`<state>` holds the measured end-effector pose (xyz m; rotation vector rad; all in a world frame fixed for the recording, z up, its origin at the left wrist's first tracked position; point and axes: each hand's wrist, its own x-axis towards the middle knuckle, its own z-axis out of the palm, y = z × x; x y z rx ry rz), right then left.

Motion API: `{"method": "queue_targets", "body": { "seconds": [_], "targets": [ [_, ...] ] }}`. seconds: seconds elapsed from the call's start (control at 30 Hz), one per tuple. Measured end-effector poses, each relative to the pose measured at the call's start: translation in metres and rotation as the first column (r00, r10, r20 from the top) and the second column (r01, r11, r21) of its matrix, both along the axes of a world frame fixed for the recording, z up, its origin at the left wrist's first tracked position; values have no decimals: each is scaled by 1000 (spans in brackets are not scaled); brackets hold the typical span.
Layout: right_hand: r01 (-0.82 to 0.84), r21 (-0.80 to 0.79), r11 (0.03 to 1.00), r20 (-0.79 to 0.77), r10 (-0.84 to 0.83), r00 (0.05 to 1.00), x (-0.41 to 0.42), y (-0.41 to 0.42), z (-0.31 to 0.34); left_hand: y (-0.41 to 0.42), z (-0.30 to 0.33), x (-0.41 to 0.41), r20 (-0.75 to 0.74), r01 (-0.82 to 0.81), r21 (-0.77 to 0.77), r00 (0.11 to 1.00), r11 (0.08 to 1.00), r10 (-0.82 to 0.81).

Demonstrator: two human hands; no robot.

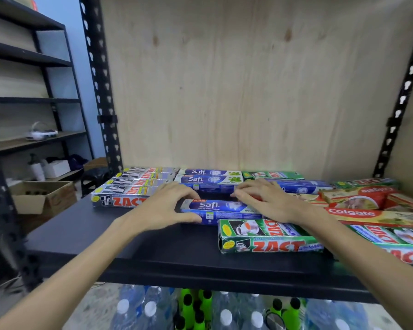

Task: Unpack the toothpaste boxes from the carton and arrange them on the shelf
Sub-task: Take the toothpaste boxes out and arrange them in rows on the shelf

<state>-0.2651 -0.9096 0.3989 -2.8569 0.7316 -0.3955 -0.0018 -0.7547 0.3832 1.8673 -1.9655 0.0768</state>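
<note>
A blue Safi toothpaste box (218, 209) lies flat near the middle of the black shelf (134, 244). My left hand (163, 206) grips its left end, fingers over the far edge and thumb on the near side. My right hand (264, 201) holds its right part with curled fingers. Two more Safi boxes (209, 179) lie behind it. Grey Zact boxes (126, 190) are rowed at the back left. A green Zact box (270, 239) lies in front right. The carton is not in view.
Red Colgate boxes (367, 206) and more green Zact boxes (398, 236) crowd the shelf's right side. A plywood back panel (248, 91) closes the shelf. Water bottles (224, 313) and green bottles (196, 306) stand below. Another rack (34, 98) and cardboard boxes (43, 196) are at left.
</note>
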Motion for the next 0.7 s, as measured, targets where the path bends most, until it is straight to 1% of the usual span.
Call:
{"method": "queue_targets", "body": {
  "seconds": [0.1,0.23,0.33,0.43,0.53,0.7],
  "targets": [
    [10,2,1000,25,-10,1000,-7,-4,1,0,-1,0,0,2,-31,1000,1000,-2],
    [7,3,1000,73,-7,997,-14,-9,1,1,-4,11,-66,-1,-108,998,994,-6],
    [10,28,1000,131,-14,991,-15,-5,5,2,-7,19,-91,-12,-127,996,992,1],
    [13,16,1000,125,-15,992,-14,-2,5,-2,-8,23,-113,-8,-153,994,988,-10],
    [2,84,996,178,-18,984,-15,-4,7,-6,-4,28,-117,2,-209,993,978,-27],
    [15,110,994,229,-40,973,-12,0,13,-12,4,37,-211,-89,-262,977,961,33]
  ]
}}
